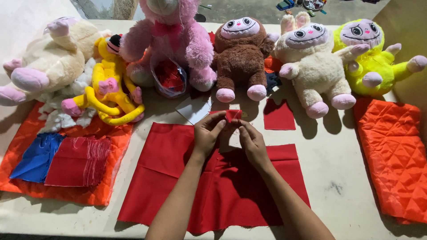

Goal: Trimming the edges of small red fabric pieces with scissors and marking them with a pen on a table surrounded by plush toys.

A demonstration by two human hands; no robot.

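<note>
Above the large red cloth sheets (213,178) on the table (338,178), the left hand (208,133) and right hand (252,141) both pinch a small folded red cloth piece (233,116). It looks partly folded; red cut squares (80,161) wait untouched.

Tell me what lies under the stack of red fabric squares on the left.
The red stack rests on orange quilted fabric, beside blue cloth. Whatever lies beneath that quilt is covered.

I see bright, even light from above and the far side. Soft shadows fall toward me under the plush toys (240,58). Focus is sharp, with slight stretching at the edges.
</note>
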